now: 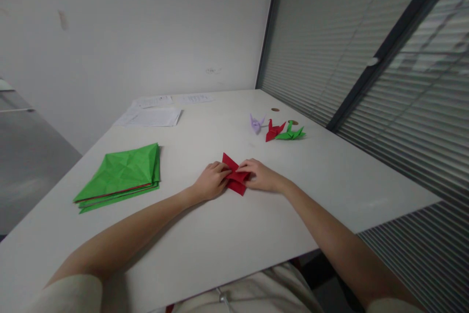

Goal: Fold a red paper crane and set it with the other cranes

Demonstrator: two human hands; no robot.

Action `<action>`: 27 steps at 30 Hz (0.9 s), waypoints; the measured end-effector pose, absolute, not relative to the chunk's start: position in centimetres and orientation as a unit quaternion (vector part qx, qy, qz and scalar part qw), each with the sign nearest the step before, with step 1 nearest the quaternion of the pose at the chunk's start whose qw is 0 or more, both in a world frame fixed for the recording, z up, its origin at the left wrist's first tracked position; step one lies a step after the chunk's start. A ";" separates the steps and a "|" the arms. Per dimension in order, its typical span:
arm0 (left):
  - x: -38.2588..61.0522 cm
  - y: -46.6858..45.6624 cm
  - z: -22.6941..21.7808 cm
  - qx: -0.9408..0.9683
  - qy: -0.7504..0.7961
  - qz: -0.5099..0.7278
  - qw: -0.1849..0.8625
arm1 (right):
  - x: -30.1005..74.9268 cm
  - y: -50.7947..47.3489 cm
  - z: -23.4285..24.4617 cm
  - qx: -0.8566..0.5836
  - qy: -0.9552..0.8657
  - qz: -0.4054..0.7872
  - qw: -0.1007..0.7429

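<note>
A partly folded piece of red origami paper (236, 186) lies on the white table in front of me, with pointed corners sticking out at its top and bottom. My left hand (211, 181) grips its left side, fingers closed over the edge. From the right, my right hand (260, 175) pinches the opposite side, fingertips pressed on the folded flaps. Both hands rest low on the tabletop, and their fingers partly hide the paper's middle.
A stack of creased green paper sheets (128, 169), with a red layer showing, lies to the left. Beyond my right hand sit a purple paper crane (256, 124), a red paper crane (274, 131) and a green paper crane (291, 132). White papers (156, 116) lie at the back left of the table (205, 254).
</note>
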State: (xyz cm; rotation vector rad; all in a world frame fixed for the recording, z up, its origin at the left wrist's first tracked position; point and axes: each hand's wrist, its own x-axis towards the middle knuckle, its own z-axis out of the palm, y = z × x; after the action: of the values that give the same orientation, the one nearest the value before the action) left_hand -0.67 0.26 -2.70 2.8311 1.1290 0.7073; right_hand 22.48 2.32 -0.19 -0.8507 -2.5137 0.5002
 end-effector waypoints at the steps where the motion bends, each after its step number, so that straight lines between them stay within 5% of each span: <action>1: -0.7 0.2 -2.6 0.904 0.366 0.222 -0.002 | 22.4 2.3 -0.3 -0.310 -0.910 0.179 0.207; 15: -0.6 0.4 -2.5 0.910 0.335 0.238 0.055 | 21.9 2.8 -0.9 -0.398 -0.892 0.115 0.179; 27: -0.7 1.4 -2.7 0.806 0.418 0.317 0.273 | 20.8 2.9 -2.2 -0.500 -0.779 0.259 0.276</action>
State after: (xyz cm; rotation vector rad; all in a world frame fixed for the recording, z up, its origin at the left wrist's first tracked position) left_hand -0.72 1.44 -2.72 2.1698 1.1242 0.8533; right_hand 20.78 2.92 -2.18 -1.3439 -2.0917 0.6967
